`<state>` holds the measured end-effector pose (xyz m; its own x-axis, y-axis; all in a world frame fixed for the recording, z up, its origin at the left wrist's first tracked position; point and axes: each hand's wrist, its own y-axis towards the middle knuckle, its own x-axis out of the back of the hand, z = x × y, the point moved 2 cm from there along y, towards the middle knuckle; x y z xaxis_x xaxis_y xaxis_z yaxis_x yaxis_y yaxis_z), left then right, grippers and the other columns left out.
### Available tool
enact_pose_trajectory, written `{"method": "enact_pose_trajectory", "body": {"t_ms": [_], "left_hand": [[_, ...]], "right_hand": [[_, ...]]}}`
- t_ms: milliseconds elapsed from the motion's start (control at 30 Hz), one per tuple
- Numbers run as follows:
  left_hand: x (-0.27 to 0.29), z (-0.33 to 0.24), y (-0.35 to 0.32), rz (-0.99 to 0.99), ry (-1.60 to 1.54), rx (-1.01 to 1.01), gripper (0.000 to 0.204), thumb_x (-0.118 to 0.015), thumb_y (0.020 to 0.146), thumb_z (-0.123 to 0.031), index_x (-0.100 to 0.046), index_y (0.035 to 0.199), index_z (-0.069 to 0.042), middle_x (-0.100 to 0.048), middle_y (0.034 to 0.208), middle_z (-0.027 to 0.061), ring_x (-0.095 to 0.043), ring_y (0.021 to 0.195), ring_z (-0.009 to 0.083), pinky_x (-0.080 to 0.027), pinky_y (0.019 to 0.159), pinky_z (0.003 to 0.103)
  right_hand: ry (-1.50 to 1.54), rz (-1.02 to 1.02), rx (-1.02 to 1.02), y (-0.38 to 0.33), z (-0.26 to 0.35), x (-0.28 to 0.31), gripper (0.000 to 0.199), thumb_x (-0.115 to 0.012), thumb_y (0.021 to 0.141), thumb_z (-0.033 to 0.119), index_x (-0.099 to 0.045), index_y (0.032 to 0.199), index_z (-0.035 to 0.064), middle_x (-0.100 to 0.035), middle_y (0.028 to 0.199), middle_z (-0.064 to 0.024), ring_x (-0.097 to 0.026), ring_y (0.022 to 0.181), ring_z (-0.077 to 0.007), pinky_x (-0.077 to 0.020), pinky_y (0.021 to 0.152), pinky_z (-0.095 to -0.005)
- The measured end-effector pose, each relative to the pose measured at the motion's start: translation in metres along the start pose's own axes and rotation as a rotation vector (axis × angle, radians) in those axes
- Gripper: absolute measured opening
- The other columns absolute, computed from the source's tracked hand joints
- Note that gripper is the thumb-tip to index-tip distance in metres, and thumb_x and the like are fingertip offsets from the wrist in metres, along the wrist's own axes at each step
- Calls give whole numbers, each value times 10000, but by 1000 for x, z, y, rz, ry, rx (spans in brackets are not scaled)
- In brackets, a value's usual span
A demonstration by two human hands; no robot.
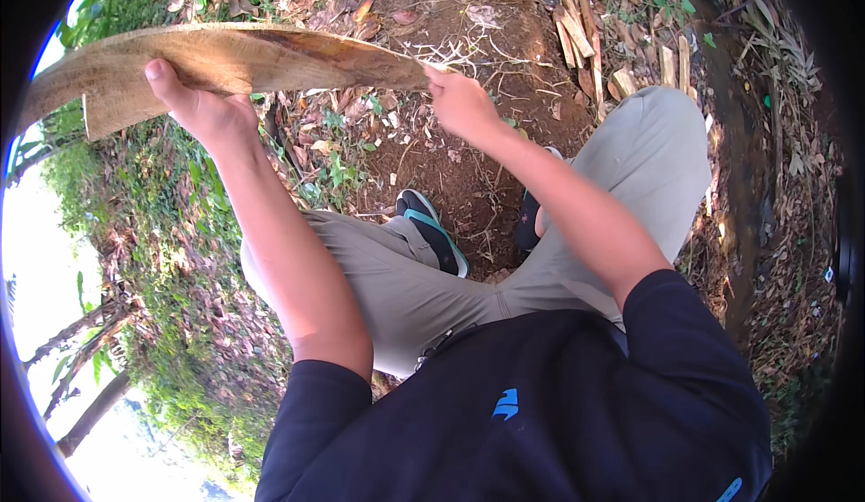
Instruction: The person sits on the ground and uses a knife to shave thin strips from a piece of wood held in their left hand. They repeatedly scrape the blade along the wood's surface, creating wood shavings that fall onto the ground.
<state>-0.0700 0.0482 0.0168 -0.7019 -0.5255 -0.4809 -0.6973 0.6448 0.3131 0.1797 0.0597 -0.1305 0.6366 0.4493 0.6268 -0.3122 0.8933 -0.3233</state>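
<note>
A single long, dry palm sheath, brown and curled along its length, is held up in front of the body, above the bare soil and leaf litter. Its long axis runs left to right across the view, the broad end reaching far out to the left and the narrow tip ending at the right. The left hand is closed on the sheath's near edge around mid-length, thumb laid up over the face. The right hand is pinched shut on the narrow tip, so both hands are grasping the one piece and neither is free. The sheath lies ahead of and slightly above both hands, with most of its length overhanging beyond the left hand. One sheath is counted, and two hands. Two dark shoes are seen below, with grey trousers. A small scatter of cut pale wood pieces lies on the ground beyond the right hand, well apart from the sheath.
</note>
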Motion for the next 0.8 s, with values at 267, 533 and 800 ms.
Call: {"method": "enact_pose_trajectory", "body": {"t_ms": [267,533,800], "left_hand": [[3,0,-1,0,-15,16,729,-694,822,-530,-444,1310,-49,-537,1203,83,-562,1109,229,-525,959,412],[12,0,5,14,36,-5,696,-655,842,-554,-465,1293,-60,-542,1210,85,-546,1137,236,-456,1033,413],[-2,-1,-3,3,14,6,680,-678,833,-541,-477,1270,-60,-549,1175,73,-561,1112,233,-471,1016,405]], "right_hand": [[368,-168,279,-30,49,8,355,-508,972,207,-597,1313,171,-683,819,-198,-597,557,-222,-487,604,-363],[243,-249,302,-29,52,2,325,-538,955,190,-637,1260,139,-638,696,-211,-562,505,-253,-468,549,-381],[296,-319,435,-39,68,30,302,-541,949,207,-668,1203,105,-665,736,-202,-632,567,-302,-488,570,-403]]}}
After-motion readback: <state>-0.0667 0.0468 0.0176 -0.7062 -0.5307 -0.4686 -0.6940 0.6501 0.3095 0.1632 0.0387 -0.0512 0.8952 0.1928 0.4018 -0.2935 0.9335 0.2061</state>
